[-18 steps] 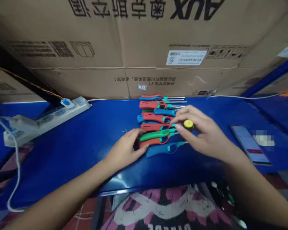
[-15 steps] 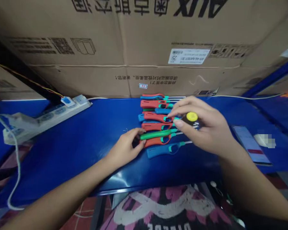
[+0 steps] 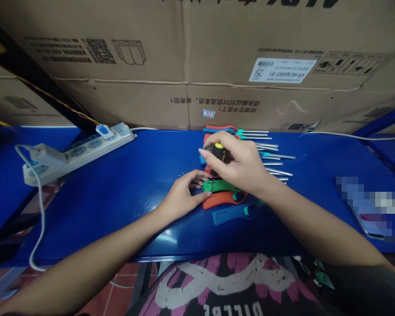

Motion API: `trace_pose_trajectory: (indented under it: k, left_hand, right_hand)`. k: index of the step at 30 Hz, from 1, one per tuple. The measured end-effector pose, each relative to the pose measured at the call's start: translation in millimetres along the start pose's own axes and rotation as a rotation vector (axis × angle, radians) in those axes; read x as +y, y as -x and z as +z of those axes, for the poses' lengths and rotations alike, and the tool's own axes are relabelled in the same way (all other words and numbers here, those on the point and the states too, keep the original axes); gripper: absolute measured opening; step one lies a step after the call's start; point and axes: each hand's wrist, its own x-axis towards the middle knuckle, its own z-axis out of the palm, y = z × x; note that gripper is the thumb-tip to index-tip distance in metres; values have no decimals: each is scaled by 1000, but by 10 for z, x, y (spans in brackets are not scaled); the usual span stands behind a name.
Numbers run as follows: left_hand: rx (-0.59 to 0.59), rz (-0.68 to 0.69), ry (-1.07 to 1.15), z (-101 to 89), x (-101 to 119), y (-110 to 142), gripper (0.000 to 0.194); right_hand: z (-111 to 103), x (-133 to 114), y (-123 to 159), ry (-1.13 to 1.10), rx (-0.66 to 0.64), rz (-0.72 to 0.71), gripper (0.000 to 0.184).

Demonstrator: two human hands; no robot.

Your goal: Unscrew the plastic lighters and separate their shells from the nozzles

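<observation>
My right hand [image 3: 242,161] is closed around the black and yellow handle of a screwdriver [image 3: 219,152]. The screwdriver stands nearly upright, and its thin shaft reaches down to the left part of a green long-necked lighter [image 3: 221,186]. With thumb and fingers, my left hand [image 3: 180,193] grips the left end of that lighter. An orange lighter [image 3: 220,200] lies just in front, and a blue lighter [image 3: 228,214] is nearest to me. Behind, several red and blue lighters are partly covered by my right hand; their metal tubes [image 3: 276,156] point right.
A large cardboard box [image 3: 145,103] stands along the back of the blue table [image 3: 125,219]. At the left lies a white power strip [image 3: 82,151] with a plugged-in adapter [image 3: 48,154] and cable. A phone [image 3: 370,227], partly blurred out, is at the right.
My right hand has moved left with the screwdriver and turned it from tilted to upright over the green lighter. My left hand keeps its grip there. The view has shifted slightly.
</observation>
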Motion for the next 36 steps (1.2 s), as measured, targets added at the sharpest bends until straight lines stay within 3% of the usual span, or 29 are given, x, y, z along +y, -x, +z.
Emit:
trace_pose_trajectory:
  k: [11,14,18,22,28,34,36]
  left_hand:
    - [30,-3,56,25,-53,-22,37]
    - [34,3,34,27,-53,-23,34]
    - [29,-16,-58,11,-49,-17,25]
    - [26,82,-249,-24,-35,-14,21]
    - [-57,200,-341,-48,120,-38,19]
    - [-61,257,-369,-15,105,-52,26]
    - [-63,279,-376,-5,51,-46,26]
  right_hand:
    - [90,41,87,123,90,-104,17]
    - [92,3,92,164,9,-135,21]
    - [63,-94,51,385,-154,-131,37]
    - [46,-172,-4,553,-180,-148,49]
    - [57,-255,-3,505,-289,-174,51]
    - [83,-301,-8,494,-264,-15,60]
    - [57,-308,-47,477,-333,4,54]
